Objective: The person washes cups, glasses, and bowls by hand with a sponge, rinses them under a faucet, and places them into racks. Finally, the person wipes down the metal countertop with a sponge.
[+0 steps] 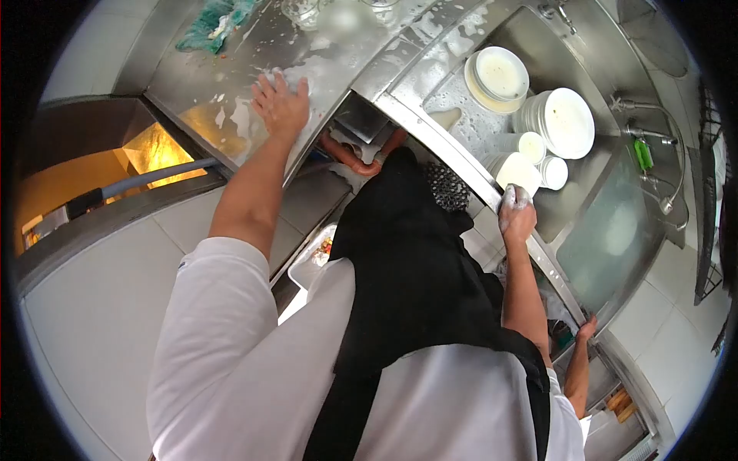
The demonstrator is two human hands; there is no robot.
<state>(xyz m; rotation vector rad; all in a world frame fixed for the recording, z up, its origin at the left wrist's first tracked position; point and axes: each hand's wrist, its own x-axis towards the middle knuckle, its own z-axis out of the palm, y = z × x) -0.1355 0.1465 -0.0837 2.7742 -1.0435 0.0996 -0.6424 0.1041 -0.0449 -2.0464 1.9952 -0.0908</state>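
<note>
My left hand (283, 107), with suds on the fingertips, is spread over the wet steel counter (223, 100), where patches of foam lie around it. Curled and soapy, my right hand (517, 215) is at the front rim of the sink (461, 157), right beside a pale cream dish (519, 174); I cannot tell what its fingers close on. Behind that dish in the sink are small white bowls (530, 147), a tilted stack of white plates (567, 123) and more round white dishes (501, 74).
A second basin (611, 230) holds cloudy water, with faucets (653, 138) along the wall. Another person's hand (588, 329) touches the sink edge at right. Green netting (211, 27) lies on the counter. Below are an orange pipe (350, 157) and a white food-scrap container (314, 257).
</note>
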